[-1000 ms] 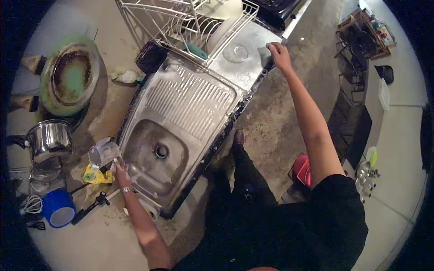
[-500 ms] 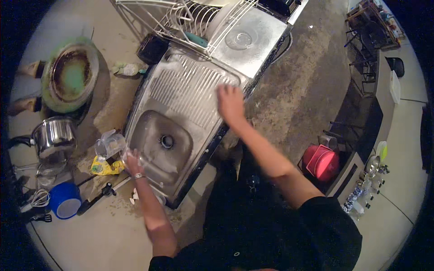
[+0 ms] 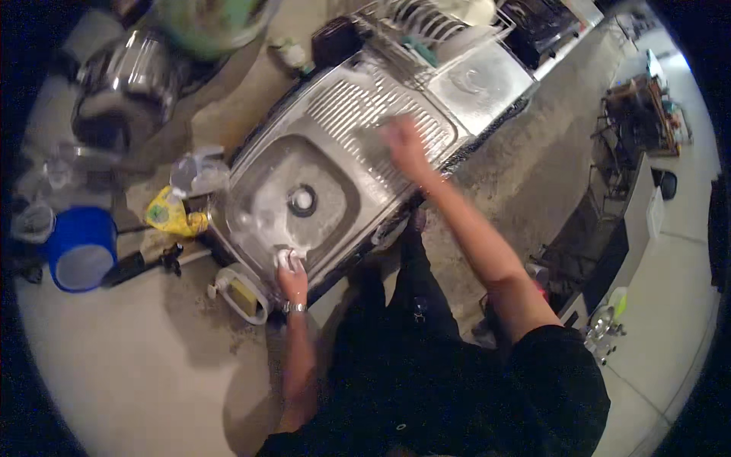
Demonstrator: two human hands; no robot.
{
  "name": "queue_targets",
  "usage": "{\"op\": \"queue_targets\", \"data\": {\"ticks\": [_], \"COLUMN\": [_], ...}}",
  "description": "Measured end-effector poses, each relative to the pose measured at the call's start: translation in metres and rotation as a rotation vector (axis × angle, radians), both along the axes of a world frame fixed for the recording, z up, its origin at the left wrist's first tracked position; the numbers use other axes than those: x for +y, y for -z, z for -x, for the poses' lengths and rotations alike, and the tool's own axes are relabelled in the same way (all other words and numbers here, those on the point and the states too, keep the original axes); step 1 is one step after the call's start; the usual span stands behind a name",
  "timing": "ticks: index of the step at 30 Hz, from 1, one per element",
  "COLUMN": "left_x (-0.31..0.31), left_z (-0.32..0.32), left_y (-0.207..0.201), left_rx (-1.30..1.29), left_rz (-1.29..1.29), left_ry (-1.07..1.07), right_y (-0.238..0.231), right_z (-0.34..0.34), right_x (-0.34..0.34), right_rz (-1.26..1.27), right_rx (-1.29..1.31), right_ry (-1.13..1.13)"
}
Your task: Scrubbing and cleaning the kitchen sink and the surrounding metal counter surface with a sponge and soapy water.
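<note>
A stainless steel sink (image 3: 263, 186) has a round drain (image 3: 302, 200) and a wet, ridged drainboard (image 3: 346, 107). My left hand (image 3: 292, 282) is at the basin's near edge, fingers bent round something whitish that could be suds or a cloth. Over the drainboard is my right hand (image 3: 407, 148), blurred, with its fingers curled; anything under them is hidden. Left of the basin are a clear plastic container (image 3: 199, 174) and a yellow packet (image 3: 173, 213). An oval holder with a yellow sponge (image 3: 244, 297) sits by the near left corner.
A dish rack (image 3: 426, 30) with plates stands beyond the drainboard, beside a flat metal top (image 3: 483, 87). Far left are a steel pot (image 3: 141, 68) and a blue container (image 3: 82, 244). A dark box (image 3: 335, 42) sits behind the sink.
My left hand has gone from the basin's left rim to its near edge. My right hand stays over the drainboard. The view has shifted, and the sponge holder shows more fully.
</note>
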State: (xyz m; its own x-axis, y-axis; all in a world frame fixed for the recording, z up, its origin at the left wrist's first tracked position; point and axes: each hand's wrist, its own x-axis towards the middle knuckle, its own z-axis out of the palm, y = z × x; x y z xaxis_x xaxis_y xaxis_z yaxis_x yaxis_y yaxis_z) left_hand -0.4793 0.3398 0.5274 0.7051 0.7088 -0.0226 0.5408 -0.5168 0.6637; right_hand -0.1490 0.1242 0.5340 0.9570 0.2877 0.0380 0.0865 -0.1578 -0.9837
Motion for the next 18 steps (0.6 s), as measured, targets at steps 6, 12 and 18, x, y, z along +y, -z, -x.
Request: {"op": "queue_targets", "data": {"ticks": [6,12,18], "left_x": [0.011,0.021,0.025], "left_z": [0.018,0.019,0.028], "left_y": [0.027,0.037,0.042], "left_rx": [0.068,0.048,0.043], "left_rz": [-0.278,-0.274,-0.327], "left_ry": [0.112,0.142,0.175], "right_y": [0.037,0.046,0.057], "right_z": [-0.043,0.099,0.017], "right_x": [-0.038,0.079,0.003], "right_rz": [0.866,0.754,1.014], "right_rx": [-0.632,-0.653,-0.577], "right_ry": [0.113,-0.226,0.065]}}
